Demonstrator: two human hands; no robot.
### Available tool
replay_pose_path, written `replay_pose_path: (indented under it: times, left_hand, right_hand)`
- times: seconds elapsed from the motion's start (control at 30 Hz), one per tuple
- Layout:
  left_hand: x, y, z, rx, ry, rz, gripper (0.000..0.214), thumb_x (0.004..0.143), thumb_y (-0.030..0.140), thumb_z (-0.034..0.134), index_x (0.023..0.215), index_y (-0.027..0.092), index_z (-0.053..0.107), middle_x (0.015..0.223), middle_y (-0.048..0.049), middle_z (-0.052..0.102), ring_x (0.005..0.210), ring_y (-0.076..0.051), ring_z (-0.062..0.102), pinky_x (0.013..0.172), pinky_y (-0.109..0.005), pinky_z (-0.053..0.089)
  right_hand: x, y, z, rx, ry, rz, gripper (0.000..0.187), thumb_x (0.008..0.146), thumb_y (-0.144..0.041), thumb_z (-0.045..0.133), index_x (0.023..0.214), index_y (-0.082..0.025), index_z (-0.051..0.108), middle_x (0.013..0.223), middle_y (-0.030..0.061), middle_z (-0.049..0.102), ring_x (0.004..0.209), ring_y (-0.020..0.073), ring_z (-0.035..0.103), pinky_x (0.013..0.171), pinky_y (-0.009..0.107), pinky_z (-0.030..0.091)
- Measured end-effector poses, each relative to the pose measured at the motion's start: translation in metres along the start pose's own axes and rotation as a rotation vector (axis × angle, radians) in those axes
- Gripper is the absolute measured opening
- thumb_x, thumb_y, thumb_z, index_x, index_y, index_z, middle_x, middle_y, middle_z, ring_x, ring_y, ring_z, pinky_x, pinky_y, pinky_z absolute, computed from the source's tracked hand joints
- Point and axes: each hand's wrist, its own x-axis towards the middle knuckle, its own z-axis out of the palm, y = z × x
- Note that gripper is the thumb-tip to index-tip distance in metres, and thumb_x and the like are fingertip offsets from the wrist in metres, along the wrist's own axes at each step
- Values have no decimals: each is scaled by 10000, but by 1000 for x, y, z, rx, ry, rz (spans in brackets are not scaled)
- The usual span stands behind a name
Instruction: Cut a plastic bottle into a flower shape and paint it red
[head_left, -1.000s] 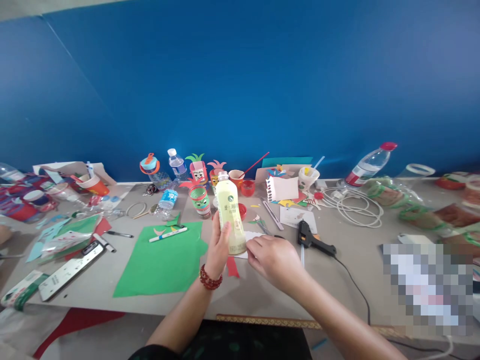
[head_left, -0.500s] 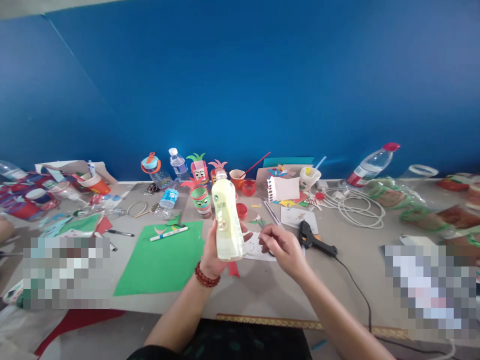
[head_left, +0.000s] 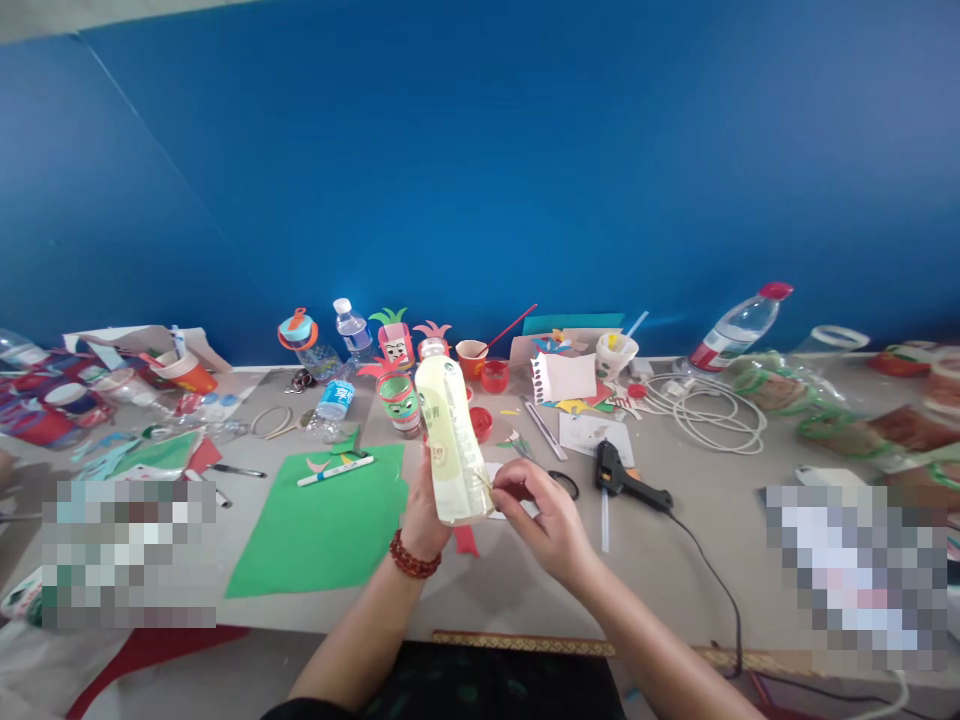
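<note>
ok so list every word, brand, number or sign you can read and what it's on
None reads clearly enough to quote.
Pale yellow bottle in the left hand: label characters, too blurred.
Small bottle with the blue label: white characters, too blurred.
Bottle with the red cap: label print, too small.
White marker: any print, too small.

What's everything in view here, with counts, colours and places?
Held bottle: one, pale yellow, centre
Sheet: one, green, front left
Marker: one, white, on sheet
Glue gun: one, black, right
Coiled cable: one, white, back right
Red-capped bottle: one, clear, back right
Leaf-topped crafts: three, multicoloured, beyond held bottle
Other clutter: uncounted, mixed colours, back, sides
Wall: one, blue, behind table
Left hand: one, gripping bottle
Right hand: one, at bottle's lower right
</note>
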Motion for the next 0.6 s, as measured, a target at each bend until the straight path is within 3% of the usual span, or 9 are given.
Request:
replay_pose_path:
  times: [0.1, 0.17, 0.3, 0.37, 0.5, 0.6]
  left_hand:
    - [-1, 3, -6, 160, 107, 181, 396, 754, 390, 804, 1117, 257, 722, 1397, -36, 619, 1437, -290, 410, 1158, -365, 400]
    - [-3, 7, -2, 193, 115, 246, 371, 723, 308, 829, 1079, 258, 733, 1445, -12, 581, 1506, -266, 287, 1199, -316, 332]
    - [-7, 12, 13, 69, -8, 101, 525, 882, 580, 590, 1267, 227, 643, 1323, -80, 667, 1367, -339, 496, 1072, -447, 473]
    - [-8, 10, 15, -15, -54, 55, 598, 884, 630, 552, 1338, 244, 584, 1255, -83, 699, 1246, -332, 601, 984, -438, 527]
    - [-7, 6, 7, -40, -144, 44, 583, 848, 389, 697, 1392, 287, 514, 1214, -52, 708, 1048, -248, 693, 923, -369, 540]
    - [-5, 7, 5, -64, -190, -28, 524, 849, 332, 666, 1350, 223, 556, 1137, -75, 734, 1017, -254, 700, 917, -371, 536]
  right_hand:
    - [0, 0, -2, -101, -30, -49, 126, 961, -334, 586, 1030, -236, 546, 951, 43, 633, 768, 162, 627, 708, 285, 509]
    - [-1, 0, -2, -161, -30, -76, 197, 926, -343, 642, 1047, -233, 530, 976, 56, 623, 771, 172, 625, 705, 295, 509]
    - [-1, 2, 3, -195, -34, -167, 27, 968, -221, 552, 957, -237, 533, 932, 73, 629, 883, 211, 627, 768, 331, 508]
    - [0, 4, 5, -186, -32, -205, 38, 973, -207, 531, 950, -237, 540, 942, 86, 642, 913, 222, 624, 789, 349, 508]
    - [1, 5, 5, -140, -62, -151, 73, 974, -258, 540, 906, -232, 538, 853, 57, 626, 822, 205, 622, 721, 321, 494]
    - [0, 3, 6, -16, -96, -49, 173, 988, -281, 515, 824, -226, 527, 758, 21, 602, 718, 172, 598, 660, 293, 463]
